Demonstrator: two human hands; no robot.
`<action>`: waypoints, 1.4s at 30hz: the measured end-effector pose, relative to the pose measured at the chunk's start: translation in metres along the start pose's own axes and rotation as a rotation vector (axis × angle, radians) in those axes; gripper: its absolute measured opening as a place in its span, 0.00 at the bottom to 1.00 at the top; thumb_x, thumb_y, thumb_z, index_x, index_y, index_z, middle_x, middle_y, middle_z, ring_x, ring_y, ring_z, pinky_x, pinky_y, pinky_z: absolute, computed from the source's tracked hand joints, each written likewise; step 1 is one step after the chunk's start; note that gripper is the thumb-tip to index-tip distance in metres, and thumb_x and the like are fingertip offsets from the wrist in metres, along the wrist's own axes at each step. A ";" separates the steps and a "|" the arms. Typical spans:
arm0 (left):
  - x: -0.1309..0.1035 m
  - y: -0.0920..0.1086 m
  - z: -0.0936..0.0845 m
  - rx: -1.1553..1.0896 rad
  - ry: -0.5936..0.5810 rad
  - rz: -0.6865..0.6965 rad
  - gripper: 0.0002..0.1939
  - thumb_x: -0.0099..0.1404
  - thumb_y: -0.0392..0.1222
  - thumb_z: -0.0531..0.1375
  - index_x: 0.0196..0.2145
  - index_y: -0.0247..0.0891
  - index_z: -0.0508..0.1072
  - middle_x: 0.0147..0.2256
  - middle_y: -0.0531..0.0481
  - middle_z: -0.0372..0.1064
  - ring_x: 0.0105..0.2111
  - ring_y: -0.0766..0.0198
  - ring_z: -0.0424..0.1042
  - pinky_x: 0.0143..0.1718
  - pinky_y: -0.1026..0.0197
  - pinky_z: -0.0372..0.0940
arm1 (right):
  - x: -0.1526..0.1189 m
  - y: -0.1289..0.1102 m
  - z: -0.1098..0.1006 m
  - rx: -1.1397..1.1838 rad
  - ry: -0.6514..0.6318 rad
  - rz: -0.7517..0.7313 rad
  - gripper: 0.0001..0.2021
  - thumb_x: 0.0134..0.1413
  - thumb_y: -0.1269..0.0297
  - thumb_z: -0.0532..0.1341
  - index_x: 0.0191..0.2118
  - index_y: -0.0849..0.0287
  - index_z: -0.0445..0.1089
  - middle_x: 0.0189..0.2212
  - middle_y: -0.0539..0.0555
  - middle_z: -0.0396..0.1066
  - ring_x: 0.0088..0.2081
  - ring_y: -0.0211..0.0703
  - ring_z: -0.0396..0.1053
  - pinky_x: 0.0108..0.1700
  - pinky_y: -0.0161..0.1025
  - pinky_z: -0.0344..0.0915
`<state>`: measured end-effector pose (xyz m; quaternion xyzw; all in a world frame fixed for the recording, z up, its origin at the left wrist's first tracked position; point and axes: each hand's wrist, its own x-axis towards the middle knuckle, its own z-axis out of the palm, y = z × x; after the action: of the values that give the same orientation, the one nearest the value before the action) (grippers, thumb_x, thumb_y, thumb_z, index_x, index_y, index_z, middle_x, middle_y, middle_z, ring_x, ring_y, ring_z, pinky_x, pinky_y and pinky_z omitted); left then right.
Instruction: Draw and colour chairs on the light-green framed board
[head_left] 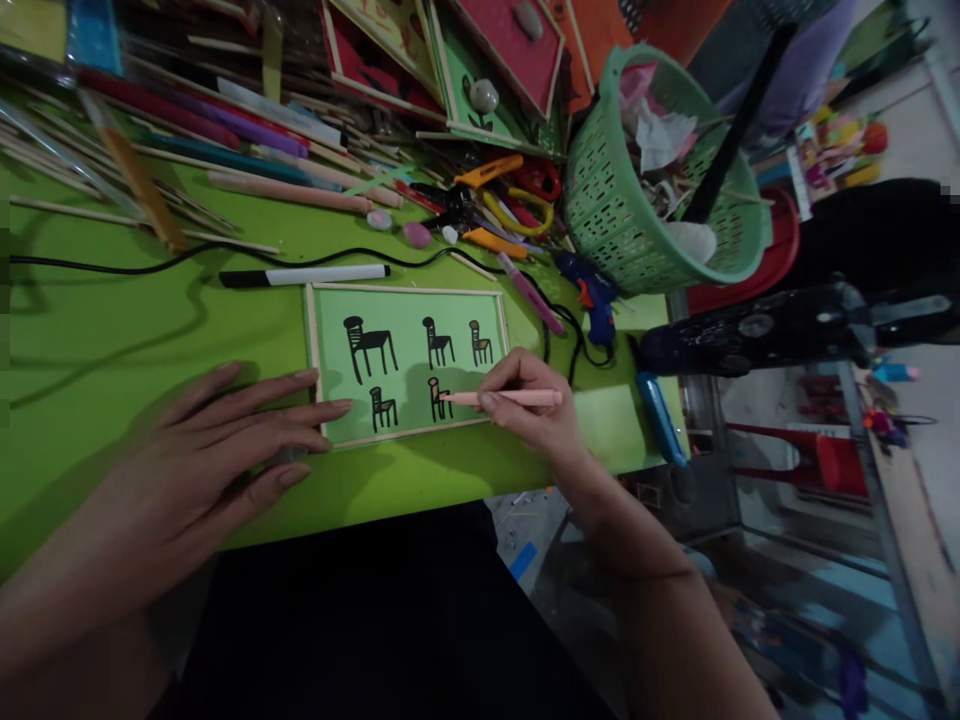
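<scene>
A green card [409, 365] edged with thin wooden sticks lies on the table, with several small chairs drawn on it in black. My right hand [529, 405] grips a pink marker [525, 398]. The marker's tip touches the lower middle chair drawing [436, 400], whose back shows pink colouring. Fingers spread, my left hand [240, 440] rests flat at the card's left edge, its fingertips over the frame. Just above the card lies a capped black-and-white marker [330, 275].
Behind the card are a black cable [300, 252], pliers [457, 205], a blue glue gun [592, 295] and piled markers and sticks. A green basket [622, 190] holding scraps stands at the back right. Other framed cards [495, 115] lean behind. The green table's [360, 485] front edge is near my lap.
</scene>
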<state>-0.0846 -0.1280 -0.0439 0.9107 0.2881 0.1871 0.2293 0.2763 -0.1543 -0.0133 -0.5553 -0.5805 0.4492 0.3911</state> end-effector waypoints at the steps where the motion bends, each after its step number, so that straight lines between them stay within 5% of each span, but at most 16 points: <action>1: -0.001 -0.001 0.000 0.006 -0.001 0.004 0.14 0.79 0.42 0.54 0.56 0.56 0.75 0.68 0.68 0.72 0.75 0.66 0.60 0.78 0.57 0.40 | 0.000 0.000 0.000 -0.003 -0.003 0.007 0.09 0.60 0.59 0.72 0.33 0.53 0.73 0.27 0.46 0.73 0.27 0.36 0.64 0.30 0.40 0.59; 15: 0.002 0.004 0.005 -0.039 0.100 -0.010 0.13 0.79 0.45 0.55 0.53 0.54 0.78 0.63 0.64 0.78 0.71 0.64 0.67 0.76 0.58 0.44 | 0.002 0.001 0.001 0.021 0.039 -0.057 0.07 0.59 0.64 0.72 0.33 0.55 0.74 0.28 0.46 0.73 0.27 0.36 0.65 0.31 0.38 0.60; 25: 0.002 0.004 0.005 -0.033 0.110 -0.005 0.13 0.83 0.49 0.52 0.52 0.55 0.77 0.64 0.67 0.77 0.73 0.71 0.62 0.77 0.61 0.41 | 0.000 -0.003 0.001 0.027 -0.008 0.003 0.09 0.60 0.60 0.73 0.33 0.55 0.74 0.27 0.46 0.73 0.26 0.35 0.63 0.29 0.37 0.58; 42: 0.003 0.004 0.006 -0.036 0.097 -0.024 0.13 0.82 0.49 0.53 0.53 0.57 0.77 0.63 0.66 0.77 0.72 0.65 0.65 0.77 0.57 0.44 | 0.000 -0.001 0.001 0.048 0.001 -0.018 0.09 0.60 0.60 0.74 0.34 0.55 0.75 0.27 0.46 0.73 0.27 0.35 0.64 0.30 0.37 0.59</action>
<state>-0.0778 -0.1313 -0.0461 0.8929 0.3062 0.2333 0.2335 0.2746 -0.1548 -0.0128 -0.5409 -0.5743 0.4590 0.4085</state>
